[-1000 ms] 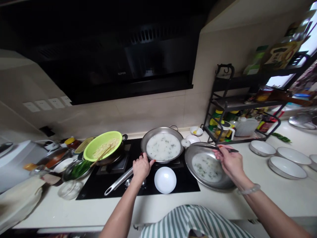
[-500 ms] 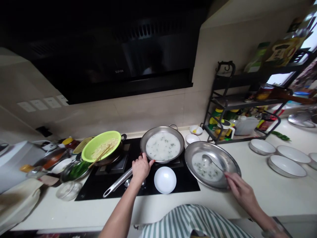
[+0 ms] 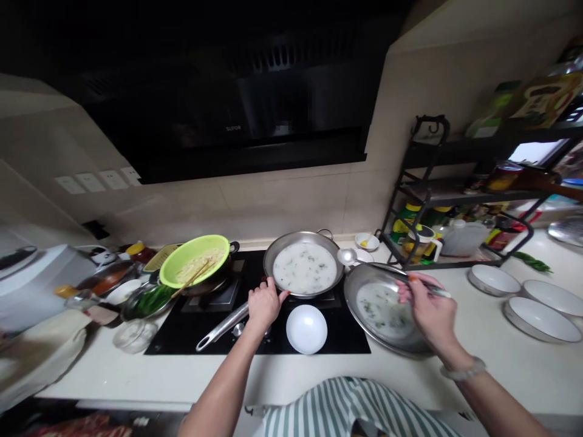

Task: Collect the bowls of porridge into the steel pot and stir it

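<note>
My left hand (image 3: 264,303) is closed round the long metal handle (image 3: 223,328) of a wok (image 3: 269,255) on the stove, which holds white broth with green bits. In my right hand (image 3: 430,309) is a metal ladle (image 3: 348,257), its bowl between the wok and a wide steel basin (image 3: 357,285), near the wok's right rim. The same kind of broth fills the bottom of this basin, partly hidden by my right hand and the ladle's handle. A white bowl (image 3: 306,329) sits on the stove's front, between my hands.
At left, a green colander (image 3: 170,264) of pale noodle-like food with chopsticks rests over a dark pan. Greens (image 3: 155,300) and jars stand beside it. White bowls (image 3: 494,280) line the right counter, below a black spice rack (image 3: 473,194). A range hood (image 3: 228,109) hangs overhead.
The ladle dipped into the basin's broth half a second ago; now it is lifted and its bowl is up left near the wok. My left hand has stayed on the wok's handle.
</note>
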Demonstrator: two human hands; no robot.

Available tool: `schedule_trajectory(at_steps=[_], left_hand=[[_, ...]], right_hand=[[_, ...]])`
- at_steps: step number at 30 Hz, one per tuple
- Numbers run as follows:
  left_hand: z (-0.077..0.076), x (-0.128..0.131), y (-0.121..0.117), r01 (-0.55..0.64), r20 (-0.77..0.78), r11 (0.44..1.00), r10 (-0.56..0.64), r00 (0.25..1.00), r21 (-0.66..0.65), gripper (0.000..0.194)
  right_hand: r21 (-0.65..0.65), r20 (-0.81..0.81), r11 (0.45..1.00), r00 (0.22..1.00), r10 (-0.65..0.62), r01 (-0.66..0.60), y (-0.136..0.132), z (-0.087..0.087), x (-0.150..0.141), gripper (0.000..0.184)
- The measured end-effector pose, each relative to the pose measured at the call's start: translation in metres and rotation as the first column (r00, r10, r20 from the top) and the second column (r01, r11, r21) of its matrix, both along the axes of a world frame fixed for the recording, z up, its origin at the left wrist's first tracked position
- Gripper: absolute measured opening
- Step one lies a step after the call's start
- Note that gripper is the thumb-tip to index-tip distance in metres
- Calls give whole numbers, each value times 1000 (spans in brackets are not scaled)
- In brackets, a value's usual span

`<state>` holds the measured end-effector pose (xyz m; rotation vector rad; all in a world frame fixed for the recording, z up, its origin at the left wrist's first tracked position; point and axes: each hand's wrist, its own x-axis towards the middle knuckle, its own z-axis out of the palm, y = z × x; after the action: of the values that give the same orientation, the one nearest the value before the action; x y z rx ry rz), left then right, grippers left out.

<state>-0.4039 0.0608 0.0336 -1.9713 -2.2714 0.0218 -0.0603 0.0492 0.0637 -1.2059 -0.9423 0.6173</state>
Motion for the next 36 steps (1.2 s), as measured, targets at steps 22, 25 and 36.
schedule_trajectory(at_steps=[22, 25, 36], left_hand=[[-1, -2, -1, 16, 12, 1000, -16, 1000, 18, 58], [-1, -2, -1, 17, 7, 1000, -17, 1000, 8, 58], [-1, -1, 0, 15, -14, 1000, -15, 1000, 25, 59]], right_hand=[[-119, -132, 984, 984, 115, -131, 65, -34, -50, 36], [-120, -188, 985, 977, 99, -123, 63, -35, -48, 35], [-138, -118, 980, 985, 125, -141, 63, -30, -47, 33]])
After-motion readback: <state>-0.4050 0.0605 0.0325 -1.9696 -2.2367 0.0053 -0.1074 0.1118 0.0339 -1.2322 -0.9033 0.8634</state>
